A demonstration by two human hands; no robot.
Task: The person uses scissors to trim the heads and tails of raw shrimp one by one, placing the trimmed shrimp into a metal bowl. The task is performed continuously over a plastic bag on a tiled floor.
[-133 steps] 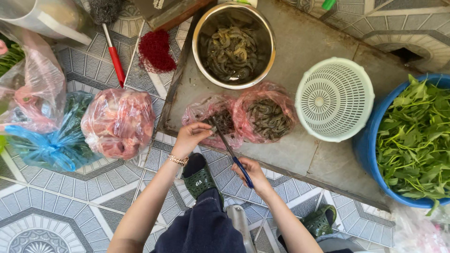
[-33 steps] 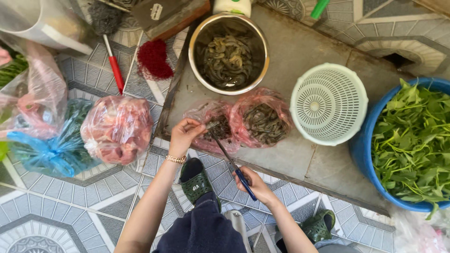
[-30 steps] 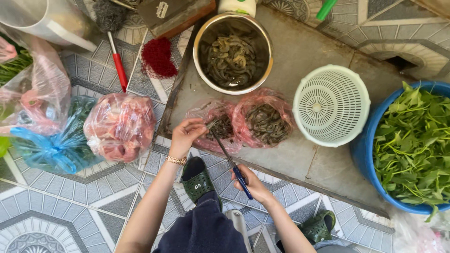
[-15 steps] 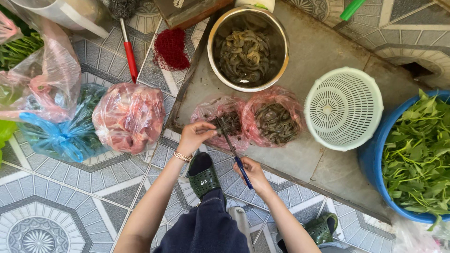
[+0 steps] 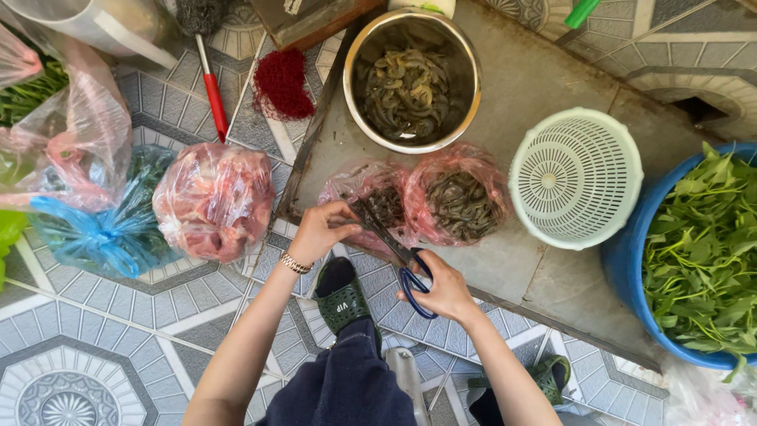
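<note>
A small dark shrimp (image 5: pixel 356 223) sits pinched between the fingertips of the left hand (image 5: pixel 319 233), just above the near edge of the grey stone slab (image 5: pixel 536 79). The long dark blades of the blue-handled scissors (image 5: pixel 398 254) reach up to that pinch from the right hand (image 5: pixel 443 285), whose fingers are curled through the loops; whether the blades are parted or closed at the tip is too small to tell. The step in hand looks like trimming a shrimp. The next move would call for a short, careful snip close to the left fingertips, with the blades kept clear of the skin.

Just beyond the fingers lie two pink plastic bags of raw shrimp (image 5: pixel 441 203), touching each other. Farther from the fingers stands a round steel bowl of shrimp (image 5: pixel 412 79). To the right of the right hand, well apart, a white plastic colander (image 5: pixel 576 177) lies upturned, beside a blue tub of green leaves (image 5: pixel 698 252). Left of the left hand, on the patterned tile floor (image 5: pixel 102 347), rests a pink bag of raw meat (image 5: pixel 214 201).
</note>
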